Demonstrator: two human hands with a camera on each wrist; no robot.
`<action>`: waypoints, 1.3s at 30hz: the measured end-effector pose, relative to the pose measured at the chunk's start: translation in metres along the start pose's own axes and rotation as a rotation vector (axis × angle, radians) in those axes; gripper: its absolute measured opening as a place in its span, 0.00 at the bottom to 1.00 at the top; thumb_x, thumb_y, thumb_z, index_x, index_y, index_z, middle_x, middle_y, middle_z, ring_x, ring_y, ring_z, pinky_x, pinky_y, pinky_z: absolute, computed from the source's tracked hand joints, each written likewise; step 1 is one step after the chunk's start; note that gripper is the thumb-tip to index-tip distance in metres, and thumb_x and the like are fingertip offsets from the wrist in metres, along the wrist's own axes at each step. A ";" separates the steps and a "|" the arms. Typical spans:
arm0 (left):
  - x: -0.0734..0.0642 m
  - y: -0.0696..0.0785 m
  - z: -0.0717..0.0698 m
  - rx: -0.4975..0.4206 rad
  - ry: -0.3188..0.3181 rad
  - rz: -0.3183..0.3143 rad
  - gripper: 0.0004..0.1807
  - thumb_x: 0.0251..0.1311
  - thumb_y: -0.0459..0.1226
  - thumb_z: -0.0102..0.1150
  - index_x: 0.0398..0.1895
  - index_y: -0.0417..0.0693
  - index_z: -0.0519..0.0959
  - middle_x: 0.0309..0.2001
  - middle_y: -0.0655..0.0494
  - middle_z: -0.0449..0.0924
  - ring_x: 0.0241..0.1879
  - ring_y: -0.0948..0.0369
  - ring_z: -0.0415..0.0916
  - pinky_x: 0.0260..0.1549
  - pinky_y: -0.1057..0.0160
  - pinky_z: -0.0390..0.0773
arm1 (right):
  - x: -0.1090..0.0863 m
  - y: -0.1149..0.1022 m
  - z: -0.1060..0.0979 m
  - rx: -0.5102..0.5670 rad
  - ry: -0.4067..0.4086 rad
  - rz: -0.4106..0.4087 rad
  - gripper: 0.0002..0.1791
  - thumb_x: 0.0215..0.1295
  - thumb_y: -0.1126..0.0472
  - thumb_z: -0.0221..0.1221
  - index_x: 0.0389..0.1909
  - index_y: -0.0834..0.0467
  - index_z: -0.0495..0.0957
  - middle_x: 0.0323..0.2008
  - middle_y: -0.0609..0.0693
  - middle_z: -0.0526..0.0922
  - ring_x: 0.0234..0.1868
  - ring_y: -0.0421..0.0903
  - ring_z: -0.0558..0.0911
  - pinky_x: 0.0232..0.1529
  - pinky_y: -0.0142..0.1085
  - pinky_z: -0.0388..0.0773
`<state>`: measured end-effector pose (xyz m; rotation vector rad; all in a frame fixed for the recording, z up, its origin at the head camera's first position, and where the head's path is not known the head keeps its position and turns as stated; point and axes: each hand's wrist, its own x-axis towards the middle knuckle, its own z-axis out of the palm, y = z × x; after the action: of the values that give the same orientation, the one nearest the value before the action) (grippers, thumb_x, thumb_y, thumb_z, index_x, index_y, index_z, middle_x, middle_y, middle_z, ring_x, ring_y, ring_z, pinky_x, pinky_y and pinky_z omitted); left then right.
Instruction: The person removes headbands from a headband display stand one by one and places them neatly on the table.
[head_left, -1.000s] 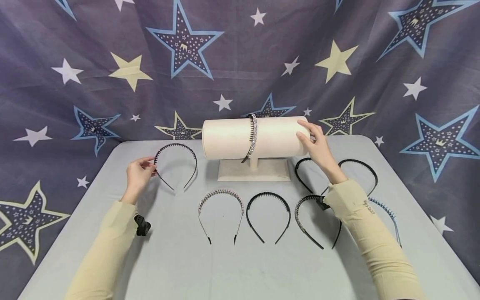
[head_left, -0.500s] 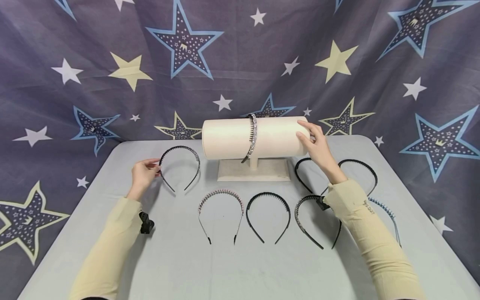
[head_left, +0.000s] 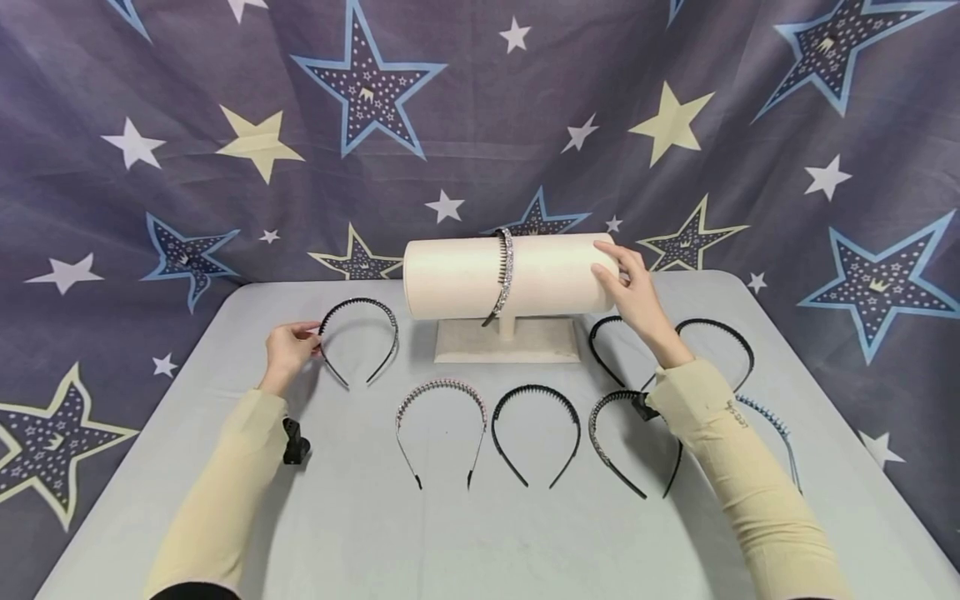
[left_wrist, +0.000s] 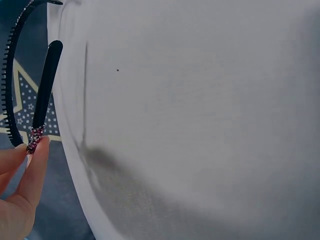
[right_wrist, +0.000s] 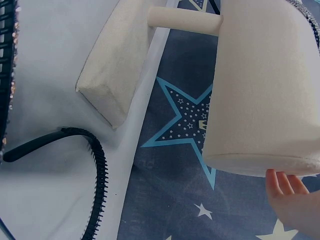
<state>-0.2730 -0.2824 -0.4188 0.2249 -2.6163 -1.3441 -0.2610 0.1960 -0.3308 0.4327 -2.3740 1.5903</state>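
Note:
My left hand [head_left: 288, 354] pinches one side of a black toothed headband [head_left: 360, 301] at the table's back left. In the left wrist view, thumb and fingers meet on its pink glittery stretch [left_wrist: 35, 140], and its tips point away from the hand. A cream roll-shaped display stand [head_left: 450, 279] stands at the back centre, wearing a silver glittery headband [head_left: 509, 268] around its middle. At the roll's right end rests my right hand [head_left: 637, 292], fingers lying against the edge. The right wrist view shows those fingertips [right_wrist: 285, 184] at the end face of the roll.
In front of the stand lie a pink-silver beaded headband [head_left: 442, 383], a black toothed one [head_left: 536, 388] and a black glittery one [head_left: 596, 425]. Partly under the right arm are more black headbands [head_left: 738, 333] and a blue one [head_left: 776, 425]. A star-patterned cloth [head_left: 465, 108] hangs behind.
My left hand has shifted slightly right with the black headband, whose arc has come a little lower in view. The right hand and the stand have stayed in place.

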 end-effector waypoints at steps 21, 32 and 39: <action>0.005 -0.009 0.006 0.046 -0.028 -0.022 0.15 0.53 0.23 0.49 0.46 0.25 0.73 0.32 0.31 0.77 0.13 0.69 0.73 0.18 0.68 0.79 | -0.002 -0.003 0.000 0.006 0.002 -0.003 0.23 0.65 0.62 0.47 0.61 0.63 0.60 0.57 0.64 0.55 0.54 0.58 0.64 0.51 0.52 0.68; 0.004 -0.009 0.008 0.033 -0.054 -0.057 0.15 0.54 0.23 0.48 0.47 0.25 0.72 0.32 0.32 0.76 0.14 0.69 0.73 0.21 0.67 0.80 | -0.002 -0.002 0.001 -0.003 0.015 -0.013 0.23 0.65 0.63 0.48 0.60 0.63 0.62 0.56 0.64 0.56 0.53 0.57 0.65 0.49 0.51 0.70; 0.006 -0.012 0.009 0.044 -0.051 -0.047 0.15 0.54 0.23 0.48 0.46 0.24 0.72 0.34 0.31 0.76 0.14 0.71 0.72 0.19 0.70 0.79 | -0.002 -0.002 0.001 0.008 0.016 -0.008 0.23 0.65 0.63 0.48 0.60 0.63 0.62 0.56 0.64 0.56 0.53 0.57 0.65 0.50 0.51 0.69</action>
<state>-0.2802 -0.2835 -0.4334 0.2628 -2.7015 -1.3247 -0.2587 0.1945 -0.3296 0.4287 -2.3526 1.5942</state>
